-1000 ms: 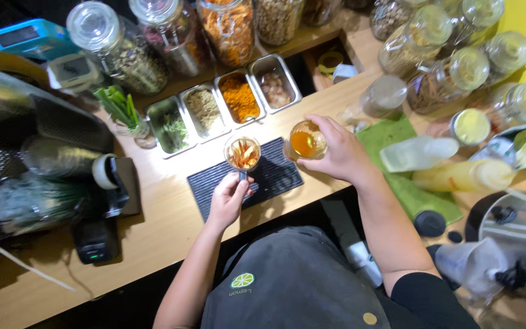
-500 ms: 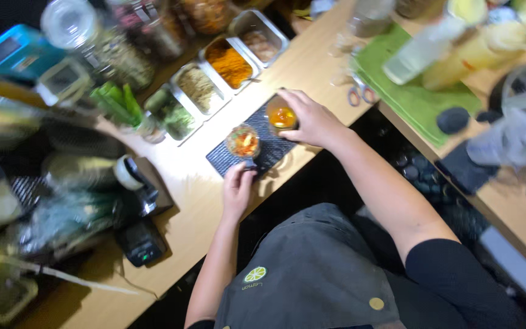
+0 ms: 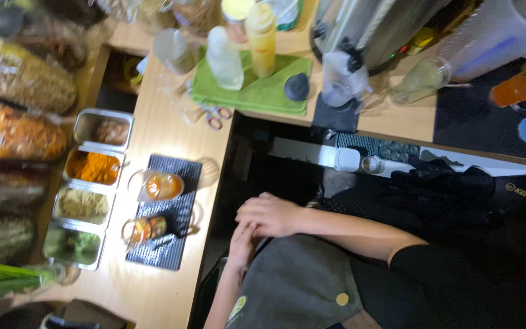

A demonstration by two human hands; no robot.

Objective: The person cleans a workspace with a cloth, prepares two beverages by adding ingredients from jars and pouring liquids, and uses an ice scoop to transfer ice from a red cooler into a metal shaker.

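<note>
Hands: we see our right hand lying over our left hand against the grey apron, off the counter; neither grip pinches anything, the fingers loosely curled together.
Glasses: two small glasses sit on the dark ribbed mat near the counter's inner edge, the orange-filled glass farther along and the garnished glass nearer us, well apart from our hands.
Done: we judge both glasses filled and set down.
Left: we cannot tell whether more garnish is due; the metal trays of spices lie just beside the mat.
Further along: squeeze bottles stand on a green cloth.
</note>
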